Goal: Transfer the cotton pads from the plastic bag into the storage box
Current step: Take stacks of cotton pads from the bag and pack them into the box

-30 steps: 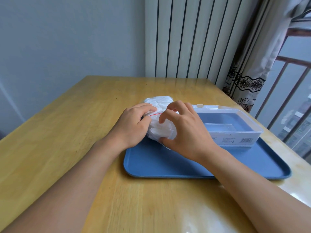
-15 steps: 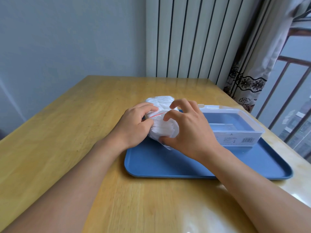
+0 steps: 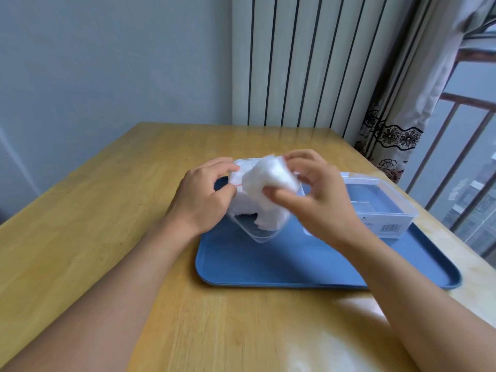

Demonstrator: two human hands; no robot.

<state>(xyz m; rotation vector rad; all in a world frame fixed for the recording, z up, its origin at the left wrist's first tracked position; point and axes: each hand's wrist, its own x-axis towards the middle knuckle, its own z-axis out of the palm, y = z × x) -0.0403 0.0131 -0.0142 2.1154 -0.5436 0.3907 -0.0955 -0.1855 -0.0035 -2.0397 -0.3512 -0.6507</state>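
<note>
On the pale wooden table (image 3: 107, 237), nearest the window side, in order of size:

Flat blue plastic tray (image 3: 268, 267), lying on the table top; it bears the box and sits under the raised bag.

Clear rectangular plastic storage box (image 3: 386, 210), lidless, standing at the tray's far right. Its floor shows through blue; no pads visible inside, so the transfer is judged to be at its beginning.

Clear zip-top plastic bag (image 3: 257, 232) with a red seal line, held up above the tray's left part, its lower corner hanging just over the tray surface. More white pads lie inside it.

Left hand (image 3: 204, 200), fingers curled, pinching the bag's mouth edge by the red line.

Right hand (image 3: 316, 200), thumb and fingers clamped on a wad of white cotton pads (image 3: 271, 178), which stands at or just above the bag's mouth, well short of the box.

Step in hand, as judged: drawing the first handful out of the bag. The next move calls for carrying the wad rightward over the box rim and releasing it inside while the left hand holds the bag's mouth wide.
</note>
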